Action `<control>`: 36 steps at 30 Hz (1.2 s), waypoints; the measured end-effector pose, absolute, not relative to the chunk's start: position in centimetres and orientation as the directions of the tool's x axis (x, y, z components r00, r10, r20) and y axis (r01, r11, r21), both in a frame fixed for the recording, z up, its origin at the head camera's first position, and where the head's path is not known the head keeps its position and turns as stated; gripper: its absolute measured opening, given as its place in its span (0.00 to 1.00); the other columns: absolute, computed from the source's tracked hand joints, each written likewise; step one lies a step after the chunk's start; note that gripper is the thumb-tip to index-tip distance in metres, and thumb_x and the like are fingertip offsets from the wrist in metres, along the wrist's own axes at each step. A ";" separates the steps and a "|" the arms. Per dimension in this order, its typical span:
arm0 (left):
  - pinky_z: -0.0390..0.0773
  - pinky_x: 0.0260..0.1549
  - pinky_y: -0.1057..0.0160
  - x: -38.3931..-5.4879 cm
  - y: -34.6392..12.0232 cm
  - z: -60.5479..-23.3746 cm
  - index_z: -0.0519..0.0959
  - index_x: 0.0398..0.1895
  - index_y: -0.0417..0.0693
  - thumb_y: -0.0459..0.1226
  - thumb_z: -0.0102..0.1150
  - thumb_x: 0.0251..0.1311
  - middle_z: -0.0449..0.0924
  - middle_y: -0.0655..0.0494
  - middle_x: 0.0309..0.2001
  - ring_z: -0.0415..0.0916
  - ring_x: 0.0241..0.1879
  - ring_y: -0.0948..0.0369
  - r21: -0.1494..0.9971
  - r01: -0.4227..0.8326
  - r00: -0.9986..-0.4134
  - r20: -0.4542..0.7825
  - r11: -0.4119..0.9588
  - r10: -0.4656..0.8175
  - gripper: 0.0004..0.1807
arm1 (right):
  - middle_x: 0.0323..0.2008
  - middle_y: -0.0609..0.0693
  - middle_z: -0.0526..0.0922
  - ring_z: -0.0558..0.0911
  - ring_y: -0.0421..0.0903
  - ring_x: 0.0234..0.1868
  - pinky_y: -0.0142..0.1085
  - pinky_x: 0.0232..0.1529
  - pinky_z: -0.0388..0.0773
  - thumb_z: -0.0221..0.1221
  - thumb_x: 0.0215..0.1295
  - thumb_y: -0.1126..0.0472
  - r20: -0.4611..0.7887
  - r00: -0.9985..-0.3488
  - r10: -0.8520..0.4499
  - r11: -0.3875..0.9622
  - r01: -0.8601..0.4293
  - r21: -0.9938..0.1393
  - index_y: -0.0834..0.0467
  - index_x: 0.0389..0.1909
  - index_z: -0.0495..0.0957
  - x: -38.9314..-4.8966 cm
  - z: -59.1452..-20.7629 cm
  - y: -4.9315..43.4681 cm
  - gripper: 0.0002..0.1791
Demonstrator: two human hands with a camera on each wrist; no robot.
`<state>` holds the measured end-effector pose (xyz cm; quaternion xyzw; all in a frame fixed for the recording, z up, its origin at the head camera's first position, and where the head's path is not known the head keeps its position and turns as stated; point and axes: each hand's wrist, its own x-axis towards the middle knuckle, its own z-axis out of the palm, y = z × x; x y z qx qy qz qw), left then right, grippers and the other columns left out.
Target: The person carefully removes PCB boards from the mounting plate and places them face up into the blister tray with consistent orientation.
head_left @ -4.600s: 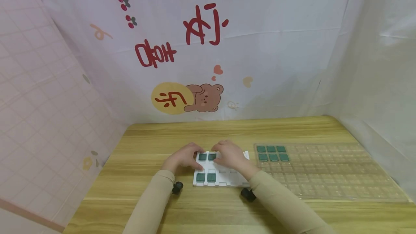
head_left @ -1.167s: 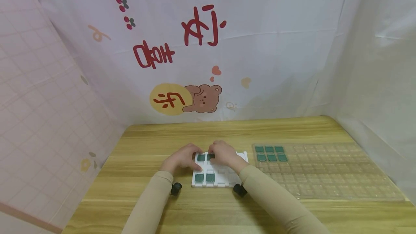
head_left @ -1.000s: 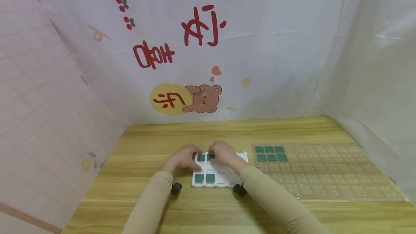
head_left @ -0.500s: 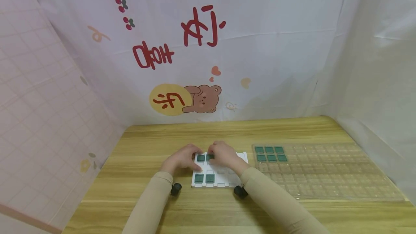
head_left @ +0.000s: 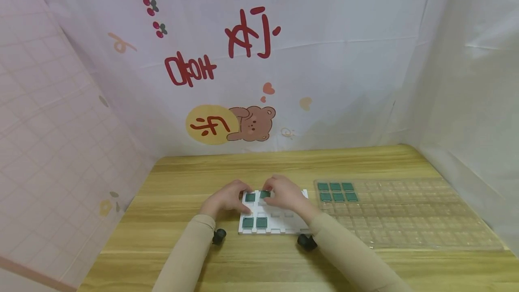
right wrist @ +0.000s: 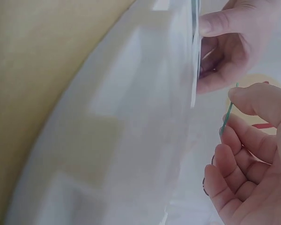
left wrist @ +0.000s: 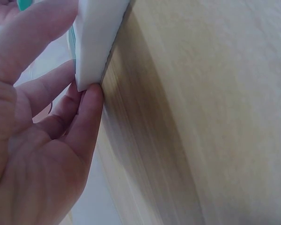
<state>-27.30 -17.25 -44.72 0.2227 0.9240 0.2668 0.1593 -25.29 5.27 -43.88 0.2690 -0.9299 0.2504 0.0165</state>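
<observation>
In the head view a white slotted tray point(head_left: 284, 226) lies on the wooden table, with small green circuit boards in its left part. Two of these sit in the front row, one of them a left front board point(head_left: 248, 223); a back-left board point(head_left: 250, 198) lies behind. My left hand point(head_left: 228, 198) holds the tray's left side; the left wrist view has its fingertips against the white corner point(left wrist: 91, 61). Between the thumb and fingers of my right hand point(head_left: 285, 194) another green circuit board point(head_left: 265, 194) is pinched, seen edge-on as a thin board point(right wrist: 227, 112) above the tray in the right wrist view.
To the right lies a clear plastic tray point(head_left: 405, 220) of many pockets, with several green boards point(head_left: 338, 197) in its back-left pockets. A printed cloth point(head_left: 344, 80) hangs behind the table point(head_left: 194, 170). A dark wrist camera point(head_left: 307, 242) sits by each wrist.
The right hand has shifted slightly right from the tray's back row, and the board it pinches now appears raised from its slot. The left hand stays at the tray's left side.
</observation>
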 end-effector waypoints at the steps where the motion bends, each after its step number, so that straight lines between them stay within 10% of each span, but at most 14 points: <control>1: 0.70 0.53 0.54 -27.3 -17.3 -44.7 0.80 0.53 0.45 0.42 0.81 0.42 0.73 0.57 0.47 0.68 0.46 0.58 0.564 0.323 -0.851 -0.179 0.760 0.494 0.32 | 0.36 0.45 0.78 0.77 0.46 0.41 0.42 0.43 0.76 0.71 0.54 0.56 0.170 -0.855 -0.489 0.729 -0.508 -0.458 0.54 0.39 0.83 -25.2 -43.9 5.4 0.12; 36: 0.70 0.55 0.54 -27.2 -17.3 -44.9 0.79 0.56 0.44 0.42 0.81 0.42 0.73 0.55 0.50 0.68 0.47 0.58 0.551 0.328 -0.854 -0.174 0.767 0.490 0.35 | 0.38 0.46 0.81 0.76 0.45 0.35 0.38 0.36 0.74 0.69 0.57 0.61 0.262 -0.864 -0.430 0.705 -0.503 -0.499 0.57 0.41 0.82 -22.6 -41.4 13.4 0.11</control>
